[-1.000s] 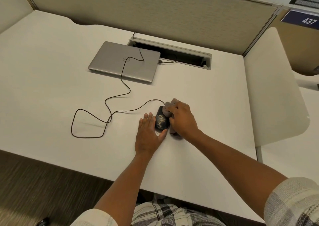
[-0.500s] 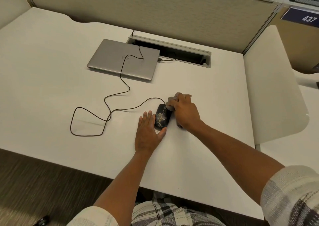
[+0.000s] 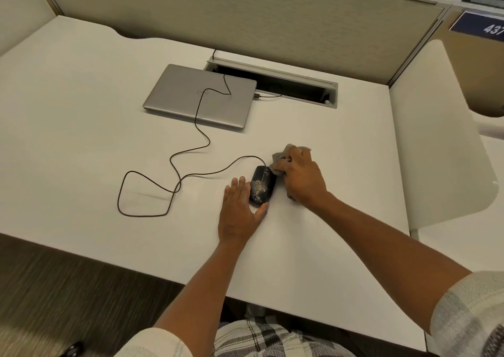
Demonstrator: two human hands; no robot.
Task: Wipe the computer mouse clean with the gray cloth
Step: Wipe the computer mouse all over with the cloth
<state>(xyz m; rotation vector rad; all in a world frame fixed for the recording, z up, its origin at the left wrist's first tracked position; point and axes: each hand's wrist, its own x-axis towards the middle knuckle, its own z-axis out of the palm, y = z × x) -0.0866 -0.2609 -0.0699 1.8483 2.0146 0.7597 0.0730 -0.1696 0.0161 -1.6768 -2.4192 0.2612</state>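
Note:
A black computer mouse [image 3: 261, 187] with pale speckles of dirt on its back lies on the white desk [image 3: 81, 138]. My left hand [image 3: 240, 212] rests flat against its left side, thumb curled around the rear end, steadying it. My right hand [image 3: 302, 176] is closed on the bunched gray cloth [image 3: 282, 153], which sticks out above the fingers. That cloth sits at the mouse's front right corner, touching it. The mouse's dark cable [image 3: 174, 171] loops away to the left.
A shut silver laptop [image 3: 199, 96] lies behind the mouse, with the cable running across its lid. Behind it is an open cable slot [image 3: 272, 84] in the desk. Partition walls [image 3: 245, 16] close the back, and a white panel [image 3: 436, 138] stands to the right.
My right hand with the cloth has slid from over the mouse's right side up toward its front right corner, uncovering more of the speckled back. My left hand has stayed put.

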